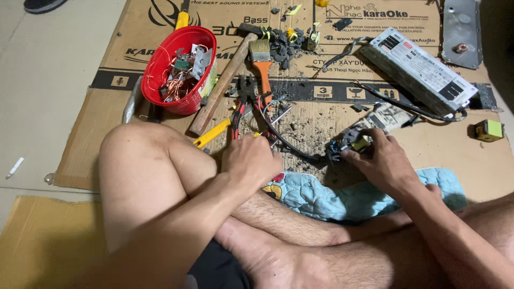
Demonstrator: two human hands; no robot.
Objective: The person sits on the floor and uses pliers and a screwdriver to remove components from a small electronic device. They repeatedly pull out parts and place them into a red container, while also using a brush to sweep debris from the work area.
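My left hand is closed around the red-and-black handles of a pair of pliers, whose black jaws point away from me over the cardboard. My right hand presses down on a dark circuit board with a yellow part on it, fingers wrapped over its near edge. A black cable runs from that board toward the pliers. Grey crumbs and debris lie scattered between the two hands.
A red bowl of copper wire and scrap sits at the back left, beside a wooden-handled hammer, an orange paintbrush and a yellow-handled tool. A white power-supply box lies at the back right. A small yellow transformer sits far right. A blue quilted cloth lies under my legs.
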